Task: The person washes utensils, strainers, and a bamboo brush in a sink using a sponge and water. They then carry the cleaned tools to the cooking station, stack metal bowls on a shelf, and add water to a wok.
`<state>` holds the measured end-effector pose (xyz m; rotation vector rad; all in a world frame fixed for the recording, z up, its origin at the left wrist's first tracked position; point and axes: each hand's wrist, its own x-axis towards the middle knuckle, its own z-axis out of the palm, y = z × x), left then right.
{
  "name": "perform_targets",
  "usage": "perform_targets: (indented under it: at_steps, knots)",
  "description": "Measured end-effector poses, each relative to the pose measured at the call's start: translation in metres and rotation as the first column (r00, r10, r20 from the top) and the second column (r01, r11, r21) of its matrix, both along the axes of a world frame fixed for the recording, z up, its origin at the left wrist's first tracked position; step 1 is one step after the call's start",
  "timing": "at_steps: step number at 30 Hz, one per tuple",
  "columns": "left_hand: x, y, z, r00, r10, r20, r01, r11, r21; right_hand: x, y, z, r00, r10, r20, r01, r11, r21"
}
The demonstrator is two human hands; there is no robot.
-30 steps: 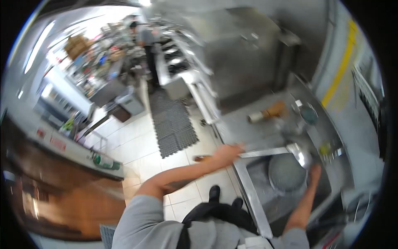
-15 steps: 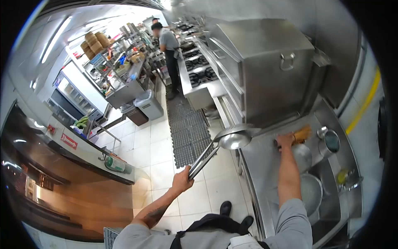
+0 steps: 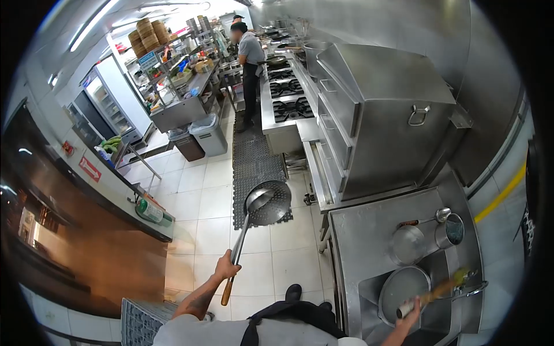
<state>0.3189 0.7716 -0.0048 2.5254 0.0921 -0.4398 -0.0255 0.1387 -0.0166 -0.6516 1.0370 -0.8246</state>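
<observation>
My left hand (image 3: 227,266) is closed around the handles of a perforated strainer (image 3: 279,206) and a ladle (image 3: 261,199), held out over the floor. The ladle's bowl lies against the strainer's. On the right, my right hand (image 3: 408,314) grips a bamboo wok brush (image 3: 434,293) by its bound end, over the sink. The brush is blurred, its bristles pointing towards the faucet (image 3: 478,288). Beneath it, a large round metal basin (image 3: 398,291) sits in the sink.
On the steel counter (image 3: 363,230) lie a metal bowl (image 3: 407,245), a wooden-handled ladle (image 3: 424,221) and a metal pot (image 3: 450,232). A large steel cabinet (image 3: 398,138) stands behind. Burners (image 3: 291,108) line the range, where another person (image 3: 249,55) stands. A rubber mat (image 3: 254,155) covers the floor.
My right hand has lifted the brush off the counter and brought it nearer, over the sink. My left hand has moved left and down with the strainer and ladle. The view has shifted.
</observation>
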Motion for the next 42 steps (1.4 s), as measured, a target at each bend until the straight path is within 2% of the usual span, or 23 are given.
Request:
perform_targets:
  at_steps: [2,3,4,6,8,10,15,18,20,24,26,27,28,29,30,32,33,35,36,37,38,40,42]
  knots:
    - [-0.008,-0.009,-0.005,0.998,0.045,-0.034,-0.047,0.997,-0.057,-0.023,-0.051,-0.022,0.984,-0.111,-0.137,0.121,0.991,0.061]
    - [-0.009,-0.013,-0.013,0.988,0.113,-0.101,-0.127,0.981,-0.145,-0.033,-0.085,-0.038,0.898,-0.437,0.040,0.421,0.884,0.205]
    - [-0.016,-0.019,-0.014,0.970,0.166,-0.177,-0.203,0.955,-0.218,-0.053,-0.119,-0.061,0.667,-0.730,0.147,0.639,0.663,0.390]
    - [-0.020,-0.036,-0.009,0.950,0.176,-0.257,-0.240,0.939,-0.245,-0.102,-0.201,-0.136,0.684,-0.603,0.410,0.497,0.797,0.342]
    - [-0.028,-0.045,-0.014,0.887,0.208,-0.413,-0.372,0.851,-0.371,-0.102,-0.261,-0.152,0.507,-0.629,0.589,0.434,0.777,0.456]
    - [-0.039,-0.062,-0.008,0.867,0.206,-0.455,-0.397,0.836,-0.378,-0.103,-0.335,-0.187,0.470,-0.578,0.667,0.342,0.816,0.466]
    - [-0.064,-0.085,-0.016,0.798,0.195,-0.570,-0.510,0.723,-0.466,-0.033,-0.228,-0.057,0.461,-0.623,0.632,0.368,0.782,0.503]
    - [-0.066,-0.106,-0.004,0.793,0.164,-0.587,-0.527,0.669,-0.524,-0.057,-0.184,-0.063,0.575,-0.506,0.643,0.130,0.832,0.539]
    - [-0.065,-0.107,0.000,0.702,0.075,-0.708,-0.619,0.555,-0.556,-0.075,-0.164,-0.079,0.818,-0.339,0.465,0.036,0.836,0.547]
    - [-0.050,-0.112,-0.009,0.531,-0.114,-0.840,-0.729,0.444,-0.521,-0.090,-0.127,-0.025,0.922,-0.238,0.306,0.127,0.931,0.344]
    - [-0.046,-0.115,-0.018,0.434,-0.141,-0.890,-0.819,0.348,-0.455,-0.105,-0.093,0.000,0.981,-0.012,0.193,-0.060,0.930,0.363]
    - [-0.043,-0.113,-0.026,0.411,-0.174,-0.895,-0.838,0.316,-0.446,-0.107,-0.073,0.009,0.995,-0.006,0.096,-0.025,0.946,0.322]
    - [-0.042,-0.107,-0.035,0.379,-0.208,-0.901,-0.858,0.286,-0.427,-0.108,-0.050,0.021,0.997,-0.017,0.074,-0.008,0.948,0.319]
    - [-0.038,-0.096,-0.047,0.363,-0.292,-0.885,-0.844,0.300,-0.445,-0.105,-0.018,0.049,0.973,0.203,-0.112,-0.193,0.977,0.091]
    - [-0.036,-0.088,-0.050,0.318,-0.379,-0.869,-0.826,0.340,-0.450,-0.114,0.010,0.073,0.874,0.339,-0.348,-0.386,0.920,-0.073]
    - [-0.030,-0.069,-0.066,0.267,-0.316,-0.910,-0.890,0.282,-0.359,-0.115,0.038,0.087,0.664,0.386,-0.641,-0.609,0.777,-0.163]
    - [-0.026,-0.060,-0.081,0.319,-0.313,-0.894,-0.887,0.232,-0.398,-0.125,0.041,0.073,0.610,0.303,-0.732,-0.609,0.770,-0.189]
    - [-0.024,-0.041,-0.095,0.242,-0.349,-0.905,-0.922,0.207,-0.326,-0.116,0.077,0.129,0.588,0.283,-0.758,-0.580,0.800,-0.152]
    - [-0.030,-0.034,-0.097,0.286,-0.289,-0.914,-0.915,0.201,-0.350,-0.118,0.094,0.143,0.645,0.119,-0.755,-0.518,0.795,-0.317]
    - [-0.024,-0.015,-0.124,0.190,-0.327,-0.926,-0.912,0.291,-0.290,-0.137,0.093,0.142,0.569,-0.054,-0.821,-0.540,0.729,-0.421]
    - [-0.027,-0.009,-0.134,0.239,-0.240,-0.941,-0.883,0.349,-0.314,-0.140,0.101,0.168,0.598,-0.129,-0.791,-0.482,0.730,-0.484]
    - [-0.033,0.006,-0.143,0.064,-0.149,-0.987,-0.923,0.368,-0.115,-0.149,0.126,0.218,0.730,-0.205,-0.652,-0.286,0.776,-0.563]
    - [-0.035,0.011,-0.135,0.112,-0.191,-0.975,-0.918,0.356,-0.175,-0.141,0.153,0.248,0.748,-0.338,-0.572,-0.121,0.777,-0.618]
